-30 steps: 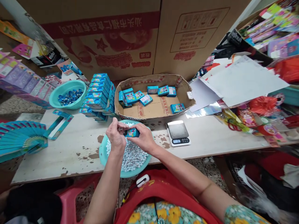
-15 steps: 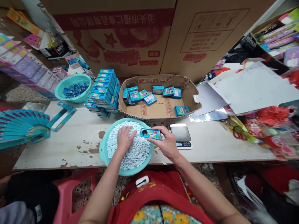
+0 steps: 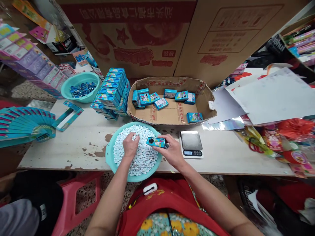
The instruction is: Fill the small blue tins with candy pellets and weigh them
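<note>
A turquoise bowl [image 3: 109,156] full of small pale blue-white candies [image 3: 142,162] stands at the table's front edge. My left hand [image 3: 130,146] is in the candies, fingers curled and thumb drawn in, gathering some; how many is hidden. My right hand [image 3: 174,151] grips a small blue candy box [image 3: 159,142] by one end, over the bowl's right side. The box's printed face with a dark round hole is turned up. Right of that hand lies a digital kitchen scale [image 3: 191,141] with a bare metal plate.
Behind the bowl, a cut-down cardboard box [image 3: 169,114] holds several blue boxes. Left of it rise stacked blue boxes [image 3: 112,90] and a bowl [image 3: 64,90] of shiny blue pieces. Flat cartons [image 3: 27,126] fan out at far left. Paper sheets [image 3: 275,95] and packets lie right.
My left fingers have curled inward from a spread pose among the candies. The right hand still holds the candy box in nearly the same place. The view has shifted slightly.
</note>
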The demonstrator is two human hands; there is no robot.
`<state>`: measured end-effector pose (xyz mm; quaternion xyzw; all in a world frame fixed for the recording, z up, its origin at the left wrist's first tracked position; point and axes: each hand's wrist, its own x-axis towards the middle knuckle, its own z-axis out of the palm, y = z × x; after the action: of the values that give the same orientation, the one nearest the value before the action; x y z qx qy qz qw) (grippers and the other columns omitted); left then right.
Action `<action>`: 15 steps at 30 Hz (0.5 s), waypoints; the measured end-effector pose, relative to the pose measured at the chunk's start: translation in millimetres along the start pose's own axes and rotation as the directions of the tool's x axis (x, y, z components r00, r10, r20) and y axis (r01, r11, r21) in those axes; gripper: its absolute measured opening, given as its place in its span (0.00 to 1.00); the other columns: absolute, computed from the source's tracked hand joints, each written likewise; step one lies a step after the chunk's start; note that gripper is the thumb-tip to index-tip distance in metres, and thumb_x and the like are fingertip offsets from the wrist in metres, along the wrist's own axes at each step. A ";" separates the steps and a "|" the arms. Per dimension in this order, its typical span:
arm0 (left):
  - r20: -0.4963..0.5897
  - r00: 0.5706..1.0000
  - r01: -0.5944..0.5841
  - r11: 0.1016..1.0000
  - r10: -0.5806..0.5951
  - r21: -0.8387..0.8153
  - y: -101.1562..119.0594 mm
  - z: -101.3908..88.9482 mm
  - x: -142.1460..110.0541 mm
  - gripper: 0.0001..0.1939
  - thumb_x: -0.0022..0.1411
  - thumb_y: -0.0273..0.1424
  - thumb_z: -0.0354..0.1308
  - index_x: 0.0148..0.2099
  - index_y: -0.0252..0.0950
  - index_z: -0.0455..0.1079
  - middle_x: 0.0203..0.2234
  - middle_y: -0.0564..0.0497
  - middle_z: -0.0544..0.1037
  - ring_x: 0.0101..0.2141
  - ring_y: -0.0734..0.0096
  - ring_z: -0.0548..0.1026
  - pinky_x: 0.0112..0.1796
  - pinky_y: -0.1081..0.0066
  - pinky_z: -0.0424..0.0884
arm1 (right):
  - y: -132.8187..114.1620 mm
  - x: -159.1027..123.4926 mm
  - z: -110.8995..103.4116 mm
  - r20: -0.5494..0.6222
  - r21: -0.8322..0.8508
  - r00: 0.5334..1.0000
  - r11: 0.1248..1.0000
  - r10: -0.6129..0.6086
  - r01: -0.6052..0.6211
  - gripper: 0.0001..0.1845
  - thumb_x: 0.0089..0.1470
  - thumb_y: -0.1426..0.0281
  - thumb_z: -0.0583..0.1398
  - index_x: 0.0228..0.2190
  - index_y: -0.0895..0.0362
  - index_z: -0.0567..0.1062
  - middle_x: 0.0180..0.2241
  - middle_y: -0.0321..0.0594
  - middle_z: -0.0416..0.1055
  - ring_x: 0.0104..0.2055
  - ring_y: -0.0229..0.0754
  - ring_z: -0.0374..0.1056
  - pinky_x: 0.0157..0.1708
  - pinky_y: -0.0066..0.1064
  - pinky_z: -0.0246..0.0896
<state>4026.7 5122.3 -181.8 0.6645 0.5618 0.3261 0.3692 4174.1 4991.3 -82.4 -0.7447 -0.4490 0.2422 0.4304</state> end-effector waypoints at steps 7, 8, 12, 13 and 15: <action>0.197 0.913 0.348 0.432 -0.357 -0.832 72.2 -33.1 -2.0 0.14 0.49 0.37 0.62 0.31 0.36 0.61 0.20 0.57 0.66 0.16 0.80 0.61 0.17 0.77 0.56 | -26.4 4.9 30.4 0.074 -0.155 0.983 0.972 -0.169 0.178 0.17 0.47 0.65 0.67 0.39 0.55 0.72 0.37 0.41 0.71 0.42 0.47 0.68 0.41 0.38 0.63; 0.173 0.923 0.308 0.390 -0.343 -0.868 80.4 -36.9 -1.9 0.13 0.49 0.36 0.62 0.30 0.36 0.61 0.20 0.57 0.66 0.17 0.79 0.62 0.18 0.77 0.58 | -30.1 5.6 36.0 0.090 -0.186 0.977 0.960 -0.195 0.209 0.17 0.47 0.66 0.68 0.39 0.55 0.72 0.37 0.42 0.72 0.42 0.48 0.67 0.41 0.38 0.62; 0.086 0.940 0.219 0.390 -0.330 -0.894 95.0 -46.6 -0.1 0.12 0.51 0.35 0.60 0.27 0.35 0.60 0.19 0.57 0.65 0.19 0.76 0.66 0.23 0.72 0.68 | -39.9 9.9 50.9 0.134 -0.280 0.968 0.929 -0.210 0.241 0.18 0.46 0.66 0.68 0.39 0.56 0.72 0.37 0.43 0.72 0.42 0.49 0.67 0.41 0.39 0.61; 0.074 0.943 0.210 0.411 -0.324 -0.887 95.7 -47.7 0.8 0.12 0.52 0.35 0.60 0.26 0.35 0.60 0.19 0.58 0.65 0.19 0.76 0.66 0.24 0.72 0.68 | -41.4 11.3 52.3 0.149 -0.297 0.967 0.924 -0.206 0.242 0.19 0.46 0.66 0.68 0.39 0.56 0.72 0.38 0.43 0.72 0.42 0.49 0.67 0.41 0.39 0.61; 0.038 0.947 0.187 0.454 -0.319 -0.871 96.2 -48.6 3.3 0.13 0.52 0.36 0.61 0.26 0.35 0.60 0.18 0.58 0.65 0.18 0.77 0.65 0.24 0.72 0.69 | -43.9 14.1 53.0 0.192 -0.324 0.960 0.910 -0.204 0.258 0.18 0.45 0.66 0.68 0.39 0.56 0.72 0.37 0.42 0.72 0.42 0.50 0.67 0.40 0.39 0.61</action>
<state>4034.6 5122.3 -74.3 0.2748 0.4374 0.5473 0.6585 4121.1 5036.1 -71.5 -0.7293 -0.6012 0.1637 0.2827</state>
